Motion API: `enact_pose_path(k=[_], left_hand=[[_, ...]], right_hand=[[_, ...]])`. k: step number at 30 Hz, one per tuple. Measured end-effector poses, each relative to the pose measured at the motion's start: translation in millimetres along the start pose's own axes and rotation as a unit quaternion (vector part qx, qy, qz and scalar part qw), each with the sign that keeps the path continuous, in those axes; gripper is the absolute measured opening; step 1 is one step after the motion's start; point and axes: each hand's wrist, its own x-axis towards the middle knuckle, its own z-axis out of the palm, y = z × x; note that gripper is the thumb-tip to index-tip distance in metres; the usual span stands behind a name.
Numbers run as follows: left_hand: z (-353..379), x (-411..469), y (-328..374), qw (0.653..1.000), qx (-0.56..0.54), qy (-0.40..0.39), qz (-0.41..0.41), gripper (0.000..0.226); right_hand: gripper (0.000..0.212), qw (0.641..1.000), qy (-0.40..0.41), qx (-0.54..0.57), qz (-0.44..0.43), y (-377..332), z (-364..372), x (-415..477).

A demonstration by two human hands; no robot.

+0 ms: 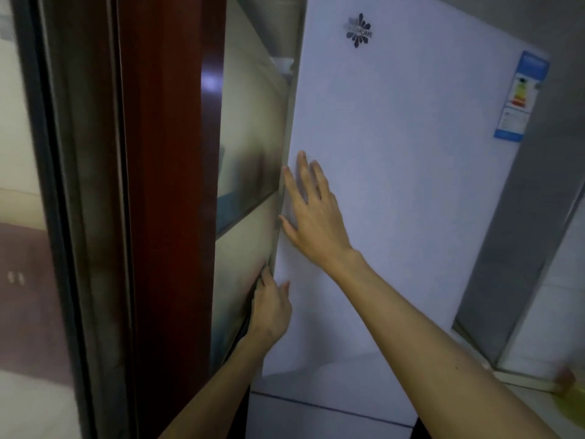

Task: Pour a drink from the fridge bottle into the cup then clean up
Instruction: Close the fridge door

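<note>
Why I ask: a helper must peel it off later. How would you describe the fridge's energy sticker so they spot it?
Find the tall white fridge door. Look to its upper right corner. The energy sticker there is a blue-edged rectangle with coloured bars, unlike the dark flower-shaped logo at the top.
</note>
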Motion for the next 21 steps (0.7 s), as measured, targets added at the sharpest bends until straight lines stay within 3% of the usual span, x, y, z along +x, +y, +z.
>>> enact_pose_path(k=[7, 14, 18, 21], left_hand=[[11, 55, -10, 0.998, -0.031, 0.053, -0.020, 0.047], [32, 103, -25, 0.994, -0.045, 0.099, -0.025, 0.047], [40, 123, -37, 0.993, -0.065, 0.098, -0.021, 0.063], [42, 135, -39, 0.994, -0.060, 0.084, -0.029, 0.052]], right_hand=[[0.089, 0.997, -0.034, -0.041, -0.055, 38, 60, 29], [0.091, 0.997, -0.031, -0.056, -0.048, 56, 106, 51], [0.089, 0.997, -0.023, -0.062, -0.051, 62, 124, 58], [0.086, 0.997, -0.029, -0.068, -0.038, 64, 135, 64]])
